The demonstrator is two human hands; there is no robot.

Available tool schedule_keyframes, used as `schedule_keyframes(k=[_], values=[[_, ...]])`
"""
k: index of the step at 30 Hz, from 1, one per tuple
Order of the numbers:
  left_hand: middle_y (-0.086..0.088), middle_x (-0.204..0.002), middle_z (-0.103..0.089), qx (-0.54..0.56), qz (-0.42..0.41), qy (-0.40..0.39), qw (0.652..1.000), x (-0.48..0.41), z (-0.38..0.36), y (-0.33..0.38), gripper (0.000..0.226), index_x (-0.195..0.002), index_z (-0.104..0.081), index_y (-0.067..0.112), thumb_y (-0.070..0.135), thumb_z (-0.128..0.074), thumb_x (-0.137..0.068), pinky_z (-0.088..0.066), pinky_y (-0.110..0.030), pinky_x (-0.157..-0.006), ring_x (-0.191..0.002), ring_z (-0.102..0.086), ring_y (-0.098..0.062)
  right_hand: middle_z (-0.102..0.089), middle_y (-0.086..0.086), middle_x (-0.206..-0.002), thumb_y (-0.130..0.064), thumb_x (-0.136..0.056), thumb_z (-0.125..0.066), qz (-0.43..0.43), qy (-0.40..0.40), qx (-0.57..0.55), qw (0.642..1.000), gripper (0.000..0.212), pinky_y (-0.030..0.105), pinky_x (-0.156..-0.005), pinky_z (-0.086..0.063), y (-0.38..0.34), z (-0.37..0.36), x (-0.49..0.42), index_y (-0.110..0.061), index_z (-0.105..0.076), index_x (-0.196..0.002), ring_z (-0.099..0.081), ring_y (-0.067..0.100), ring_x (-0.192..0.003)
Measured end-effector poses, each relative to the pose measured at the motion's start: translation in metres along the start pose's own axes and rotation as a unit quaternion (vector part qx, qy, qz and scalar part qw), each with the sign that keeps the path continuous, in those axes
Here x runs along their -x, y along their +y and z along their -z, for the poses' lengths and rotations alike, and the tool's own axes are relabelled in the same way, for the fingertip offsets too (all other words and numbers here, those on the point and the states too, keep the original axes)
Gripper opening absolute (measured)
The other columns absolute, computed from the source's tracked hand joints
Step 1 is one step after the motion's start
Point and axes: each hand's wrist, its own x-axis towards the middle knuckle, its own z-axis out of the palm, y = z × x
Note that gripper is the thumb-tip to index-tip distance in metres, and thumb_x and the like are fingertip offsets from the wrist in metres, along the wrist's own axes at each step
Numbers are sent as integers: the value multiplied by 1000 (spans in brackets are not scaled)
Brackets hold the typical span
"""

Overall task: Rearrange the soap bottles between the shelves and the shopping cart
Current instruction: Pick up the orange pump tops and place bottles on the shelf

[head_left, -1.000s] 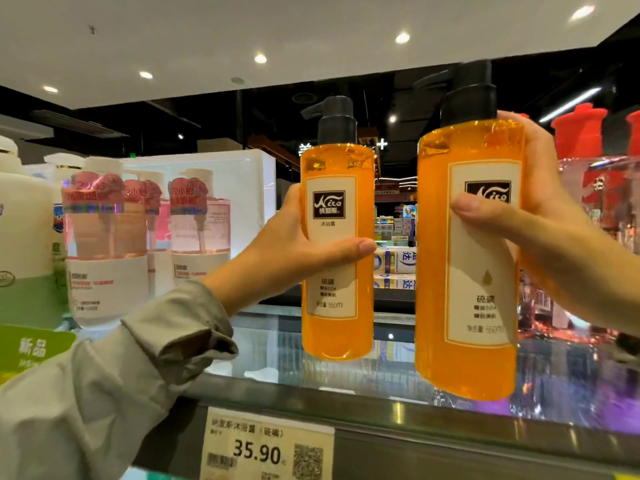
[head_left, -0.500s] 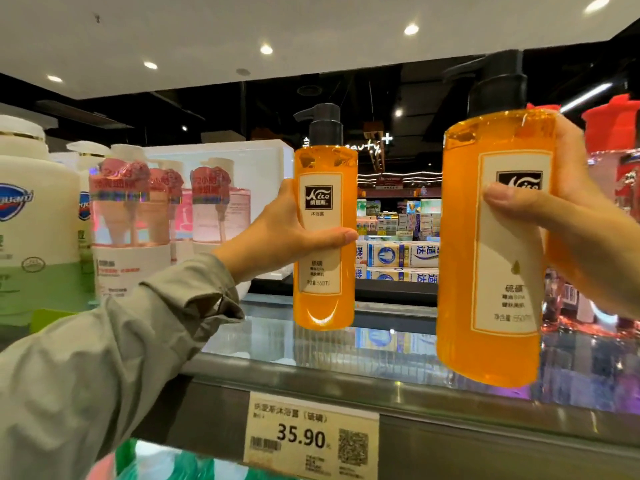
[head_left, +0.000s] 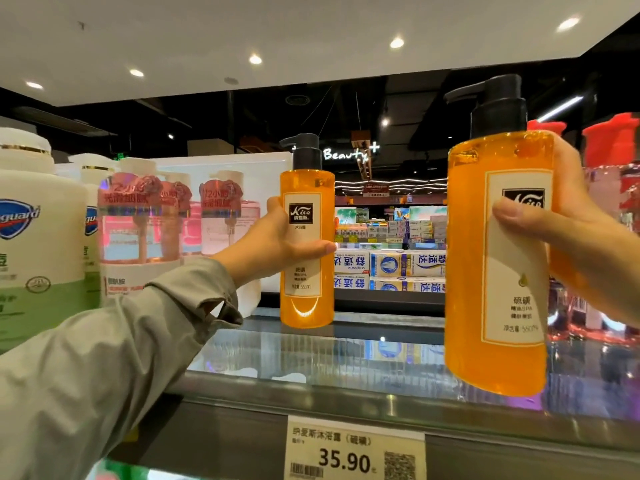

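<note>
- Shop aisle under a white ceiling with recessed lights; a lit "Beauty+" sign (head_left: 349, 154) hangs in the dark background above stacked blue-and-white cartons (head_left: 388, 265).
- In front runs a shiny glass shelf (head_left: 346, 358) with a grey metal front rail, which carries one white paper price tag (head_left: 353, 452) reading 35.90.
- Two clear orange soap bottles with black pump heads and cream labels are in view, one in each hand, both upright.
- The left hand (head_left: 277, 244), coming out of a grey-green sleeve (head_left: 104, 358), grips the farther orange bottle (head_left: 306, 306) at mid-height. Its fingers (head_left: 304, 250) curl round the body, with the thumb lying across the label front and the rest hidden behind.
- That bottle's base is down at the far part of the shelf; I cannot tell whether it touches the glass.
- The right hand (head_left: 581, 244) holds the nearer orange bottle (head_left: 478, 271) in the air above the shelf's front right part. Its fingers (head_left: 568, 174) wrap the right side and the thumb presses on the label's upper half.
- Left on the shelf stand two white-and-green bottles with a blue logo (head_left: 34, 237), and beside them at least three pink translucent pump bottles (head_left: 138, 230).
- Behind the right hand stand clear bottles with two red caps (head_left: 609, 140).
</note>
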Motion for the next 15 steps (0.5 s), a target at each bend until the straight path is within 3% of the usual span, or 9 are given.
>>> schedule_keyframes(k=[2, 5, 8, 10, 15], values=[[5, -101, -57, -3, 1, -13, 1000, -3, 2, -3, 77, -130, -25, 12, 32, -74, -74, -53, -24, -73, -92, -61, -12, -66, -23, -95, -68, -36, -82, -9, 0, 7, 1000, 92, 16, -62, -54, 3, 5, 2, -64, -35, -115, -68, 7, -91], [5, -100, -55, -21, -3, -12, 1000, -4, 3, -6, 76, -129, -25, 13, 35, -73, -75, -52, -24, -74, -92, -60, -13, -66, -17, -100, -67, -31, -84, -33, 2, 9, 999, 101, 24, -62, -57, 2, 10, -1, -67, -33, -118, -68, 14, -95], [-1, -109, -52, -66, -29, 24, 997, -5, 0, -11, 76, -127, -30, 13, 45, -72, -72, -53, -27, -76, -98, -58, -18, -67, -17, -98, -51, -31, -88, -26, 0, -2, 1000, 99, 24, -59, -57, 5, 11, 0, -66, -37, -115, -69, 14, -93], [0, -106, -53, -95, -40, 46, 994, -4, -1, -10, 73, -123, -34, 12, 49, -71, -71, -50, -21, -69, -95, -58, -16, -68, -17, -97, -39, -41, -80, -18, 9, 9, 1000, 89, 24, -58, -56, 8, 11, -3, -66, -38, -114, -69, 14, -92], [3, -101, -56, -89, -40, 48, 994, -4, 1, -8, 73, -120, -37, 11, 51, -71, -69, -46, -15, -62, -90, -58, -13, -68, -8, -103, -51, -36, -88, -43, -25, 0, 999, 103, 31, -65, -58, 14, 1, -16, -62, -32, -122, -69, 21, -95]])
